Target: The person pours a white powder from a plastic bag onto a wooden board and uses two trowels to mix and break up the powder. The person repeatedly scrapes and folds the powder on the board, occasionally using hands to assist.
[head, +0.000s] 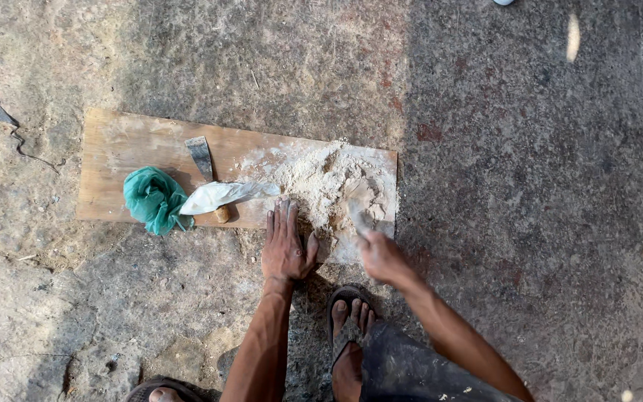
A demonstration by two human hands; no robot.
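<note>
Head view: beneath us spreads the rough concrete floor, and on it a wooden board stretching away beyond and to the left of our left hand. That hand lies flat, fingers together, on the board's near edge, touching the pale powder heap. To its right, our right hand is clamped on a scraper blade dug into the heap. Further left sit a green bag, a white bag and a second scraper partly under it. We judge powder could spill off the board's right edge, since the heap reaches it. The blade is blurred; the scraper's handle is mostly covered; our foot is partly hidden.
</note>
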